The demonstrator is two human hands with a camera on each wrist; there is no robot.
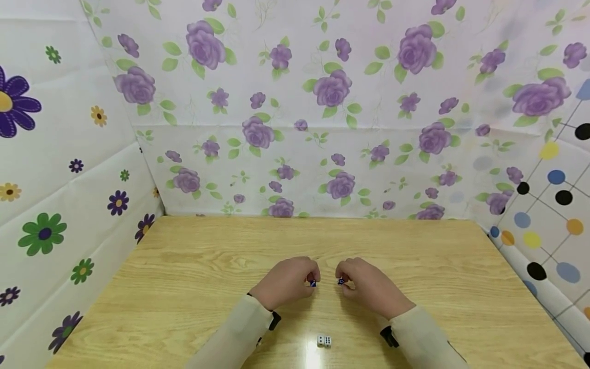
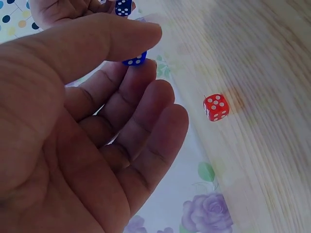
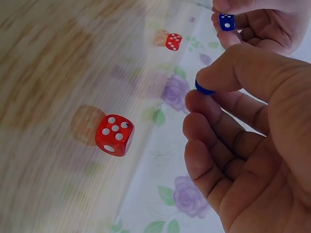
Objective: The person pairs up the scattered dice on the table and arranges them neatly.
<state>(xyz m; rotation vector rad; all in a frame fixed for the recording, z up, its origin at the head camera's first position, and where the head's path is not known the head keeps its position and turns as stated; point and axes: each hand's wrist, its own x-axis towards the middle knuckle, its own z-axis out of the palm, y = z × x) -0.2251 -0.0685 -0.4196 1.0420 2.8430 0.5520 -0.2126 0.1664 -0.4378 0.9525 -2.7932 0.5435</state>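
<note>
Two blue dice sit side by side across a narrow gap, on a line running parallel to the bench's far edge, well in from both side edges. We pinch one between left-hand thumb and fingers, the other in our right hand; the hands are apart. Toward the near edge, roughly midway between our hands, lie two white dice. Red dice rest on the bench too, but we cannot tell how near its edges.
</note>
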